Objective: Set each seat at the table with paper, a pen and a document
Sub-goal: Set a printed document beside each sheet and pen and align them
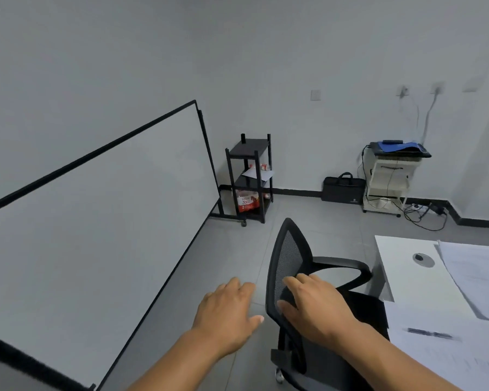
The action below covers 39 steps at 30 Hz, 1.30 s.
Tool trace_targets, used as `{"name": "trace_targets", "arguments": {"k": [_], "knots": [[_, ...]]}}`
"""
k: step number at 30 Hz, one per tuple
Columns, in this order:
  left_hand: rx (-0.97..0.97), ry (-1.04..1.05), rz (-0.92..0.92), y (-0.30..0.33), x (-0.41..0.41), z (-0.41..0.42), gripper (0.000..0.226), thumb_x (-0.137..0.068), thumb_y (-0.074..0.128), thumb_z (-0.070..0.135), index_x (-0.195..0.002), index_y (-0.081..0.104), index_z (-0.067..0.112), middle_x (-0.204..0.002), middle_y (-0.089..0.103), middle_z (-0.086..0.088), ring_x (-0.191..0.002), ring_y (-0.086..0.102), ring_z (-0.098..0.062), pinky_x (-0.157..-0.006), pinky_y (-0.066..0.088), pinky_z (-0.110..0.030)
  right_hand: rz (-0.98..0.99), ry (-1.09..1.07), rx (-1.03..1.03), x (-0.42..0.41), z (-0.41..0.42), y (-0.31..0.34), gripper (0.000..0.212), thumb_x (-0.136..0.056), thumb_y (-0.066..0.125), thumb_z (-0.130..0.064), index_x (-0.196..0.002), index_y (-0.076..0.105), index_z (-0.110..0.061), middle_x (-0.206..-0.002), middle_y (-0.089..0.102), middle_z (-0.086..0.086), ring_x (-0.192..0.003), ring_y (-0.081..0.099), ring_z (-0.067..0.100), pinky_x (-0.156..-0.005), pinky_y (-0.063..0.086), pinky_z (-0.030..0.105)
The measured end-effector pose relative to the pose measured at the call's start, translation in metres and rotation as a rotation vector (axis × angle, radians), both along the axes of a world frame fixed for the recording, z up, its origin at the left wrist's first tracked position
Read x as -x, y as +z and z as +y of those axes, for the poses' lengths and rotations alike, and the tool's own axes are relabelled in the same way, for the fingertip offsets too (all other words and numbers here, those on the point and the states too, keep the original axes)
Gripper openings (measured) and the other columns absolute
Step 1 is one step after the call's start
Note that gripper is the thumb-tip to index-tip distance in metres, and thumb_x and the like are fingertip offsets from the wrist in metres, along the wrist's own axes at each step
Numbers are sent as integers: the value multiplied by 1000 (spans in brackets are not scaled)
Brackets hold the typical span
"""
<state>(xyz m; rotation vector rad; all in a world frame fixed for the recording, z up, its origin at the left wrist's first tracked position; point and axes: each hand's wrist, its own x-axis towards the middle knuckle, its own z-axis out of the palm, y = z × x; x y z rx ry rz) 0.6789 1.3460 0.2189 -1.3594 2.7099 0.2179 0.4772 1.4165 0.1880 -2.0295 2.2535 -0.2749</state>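
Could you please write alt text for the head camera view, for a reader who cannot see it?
A person's right hand rests on the backrest of a black mesh office chair beside a white table holding papers and a pen. The left hand hovers open beside the chair. A whiteboard leans at left.

Office or small meeting room. Large black-framed whiteboard (102, 221) on wheels along the left. Black mesh office chair (299, 277) with armrests at the white table (401, 266), which has a cable grommet (423, 259) and printed papers (474, 277) and a pen (431, 333) near its edge. Grey tiled floor, plain walls with sockets (438, 87). Black shelf rack (250, 176), laptop bag (343, 189), white cart (387, 182) with cables at the far wall.
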Motion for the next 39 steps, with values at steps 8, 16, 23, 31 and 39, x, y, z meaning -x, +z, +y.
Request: {"name": "trace_targets", "arguments": {"k": [8, 16, 23, 31, 39], "knots": [[-10, -51, 27, 10, 42, -120, 69, -104, 58, 61, -162, 40, 30, -146, 55, 2, -130, 59, -21, -106, 53, -40, -45, -73, -1, 27, -102, 11, 46, -103, 43, -59, -129, 58, -24, -115, 64, -5, -105, 59, 21, -91, 52, 39], [-64, -338, 42, -8, 120, -209, 69, -103, 59, 62, -163, 39, 33, -147, 55, 2, -134, 57, -21, -110, 51, -40, -25, -374, -36, 71, -146, 0, 48, -101, 40, -60, -128, 59, -25, -115, 65, -5, -109, 60, 21, -91, 52, 39], [-89, -724, 37, -12, 196, -253, 62, -101, 60, 62, -154, 47, 34, -140, 57, 4, -129, 60, -23, -106, 54, -43, -60, -787, -54, 77, -132, 1, 41, -102, 44, -58, -122, 60, -26, -112, 64, -5, -107, 61, 22, -87, 51, 40], [-145, -1128, 57, -22, 274, -194, 70, -100, 59, 65, -161, 40, 36, -146, 53, 6, -134, 57, -20, -107, 51, -38, -108, -1202, -122, 70, -48, 1, 45, -103, 41, -58, -134, 55, -27, -125, 62, -2, -117, 57, 25, -92, 47, 40], [-198, -1337, -82, -58, 338, -128, 70, -99, 61, 62, -161, 41, 37, -149, 52, 7, -140, 54, -19, -110, 51, -40, -245, -1474, -121, 91, 24, -46, 56, -105, 41, -57, -153, 46, -27, -139, 60, -3, -125, 55, 24, -103, 48, 41]]}}
